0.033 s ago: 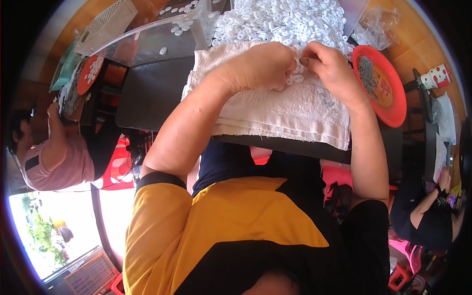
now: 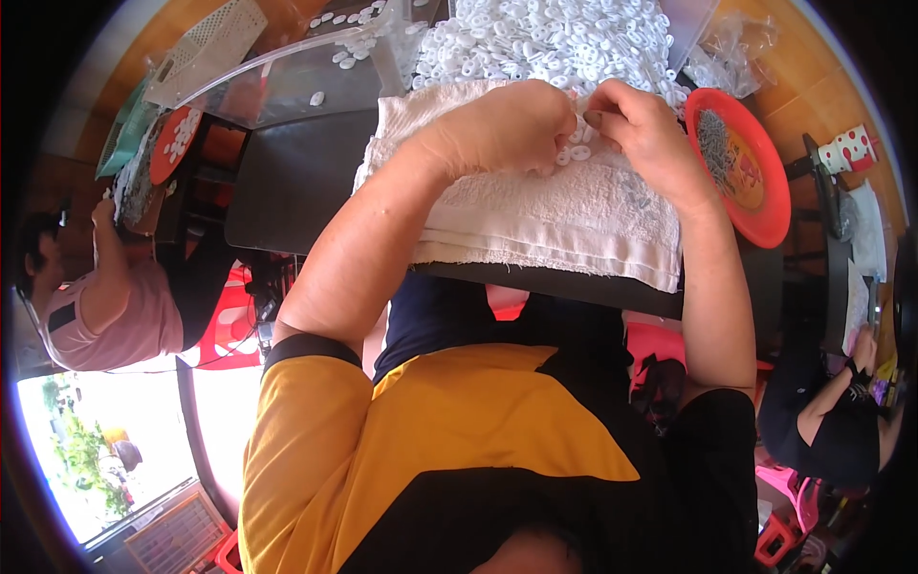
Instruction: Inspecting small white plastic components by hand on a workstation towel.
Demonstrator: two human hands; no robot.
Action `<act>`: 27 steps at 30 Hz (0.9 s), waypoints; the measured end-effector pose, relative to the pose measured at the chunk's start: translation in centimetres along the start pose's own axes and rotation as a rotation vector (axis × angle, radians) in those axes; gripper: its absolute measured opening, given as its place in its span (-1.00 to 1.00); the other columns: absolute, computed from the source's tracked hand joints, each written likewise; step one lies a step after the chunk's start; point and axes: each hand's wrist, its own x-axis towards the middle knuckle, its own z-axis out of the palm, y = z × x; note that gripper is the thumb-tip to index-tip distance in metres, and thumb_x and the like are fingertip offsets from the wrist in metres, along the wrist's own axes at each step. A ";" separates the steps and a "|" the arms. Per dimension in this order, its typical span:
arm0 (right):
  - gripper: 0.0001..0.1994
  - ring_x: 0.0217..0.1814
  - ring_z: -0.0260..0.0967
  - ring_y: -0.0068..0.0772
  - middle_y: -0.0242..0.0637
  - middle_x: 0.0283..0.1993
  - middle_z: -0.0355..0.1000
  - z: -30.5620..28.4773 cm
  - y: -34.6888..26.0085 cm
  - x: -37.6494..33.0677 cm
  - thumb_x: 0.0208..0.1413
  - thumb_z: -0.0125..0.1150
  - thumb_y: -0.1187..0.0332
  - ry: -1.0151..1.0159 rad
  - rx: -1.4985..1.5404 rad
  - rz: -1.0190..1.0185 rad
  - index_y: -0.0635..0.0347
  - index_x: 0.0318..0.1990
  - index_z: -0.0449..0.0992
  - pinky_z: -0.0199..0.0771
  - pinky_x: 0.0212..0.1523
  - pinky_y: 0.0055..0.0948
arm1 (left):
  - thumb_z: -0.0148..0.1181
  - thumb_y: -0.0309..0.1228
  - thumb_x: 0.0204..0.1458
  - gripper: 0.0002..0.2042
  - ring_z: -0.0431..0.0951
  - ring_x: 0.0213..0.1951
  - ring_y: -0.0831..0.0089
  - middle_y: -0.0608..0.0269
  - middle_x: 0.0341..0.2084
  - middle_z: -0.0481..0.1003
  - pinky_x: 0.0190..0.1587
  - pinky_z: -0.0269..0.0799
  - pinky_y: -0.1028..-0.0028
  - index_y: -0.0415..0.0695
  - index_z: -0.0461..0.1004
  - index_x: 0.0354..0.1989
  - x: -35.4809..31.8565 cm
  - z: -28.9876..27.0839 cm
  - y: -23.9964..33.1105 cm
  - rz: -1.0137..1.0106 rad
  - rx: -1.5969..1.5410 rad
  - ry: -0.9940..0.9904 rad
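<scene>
My left hand [image 2: 521, 124] is curled closed over a cream towel [image 2: 535, 215], its fingertips turned toward my right hand [image 2: 643, 134]. The right thumb and forefinger are pinched together just beside it. Whatever lies between the fingers of either hand is too small or hidden to make out. Several loose white oval plastic pieces with holes [image 2: 578, 153] lie on the towel between the hands. Just beyond my fingers rises a big heap of the same white pieces [image 2: 545, 43]. To the right, a red plate [image 2: 776, 215] holds small grey metal bits [image 2: 712, 143].
A clear plastic bin wall [image 2: 287, 81] stands at the left of the dark table [image 2: 296, 182]. Crumpled clear plastic bags [image 2: 736, 57] lie at the far right. One person [image 2: 115, 306] sits at left near another red plate [image 2: 164, 165]; another person [image 2: 832, 411] is at right.
</scene>
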 end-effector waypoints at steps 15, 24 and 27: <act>-0.84 -0.45 0.21 -0.70 -0.51 -0.50 0.29 -0.8 -2.5 -0.7 0.26 0.03 0.32 0.048 0.257 0.015 0.20 -0.31 0.42 0.20 -0.43 -0.65 | 0.22 -0.64 -0.03 -0.89 0.50 -0.63 0.47 0.10 -0.57 0.51 -0.68 0.36 0.52 -0.41 0.52 -0.32 1.2 0.7 0.2 -0.233 -1.289 0.485; -0.83 -0.44 0.24 -0.69 -0.50 -0.49 0.30 -0.5 -2.2 -0.4 0.25 0.06 0.30 0.125 0.194 0.022 0.22 -0.28 0.44 0.23 -0.43 -0.65 | 0.19 -0.67 -0.03 -0.88 0.55 -0.60 0.41 0.04 -0.56 0.54 -0.66 0.42 0.51 -0.44 0.50 -0.30 1.1 0.8 0.8 -0.251 -1.293 0.524; -0.82 -0.44 0.26 -0.69 -0.50 -0.49 0.30 -0.2 -2.3 -0.4 0.25 0.06 0.30 0.155 0.194 0.009 0.22 -0.29 0.44 0.24 -0.43 -0.64 | 0.18 -0.68 -0.04 -0.89 0.56 -0.60 0.40 0.03 -0.56 0.54 -0.66 0.41 0.51 -0.43 0.50 -0.31 1.1 0.9 0.9 -0.254 -1.277 0.549</act>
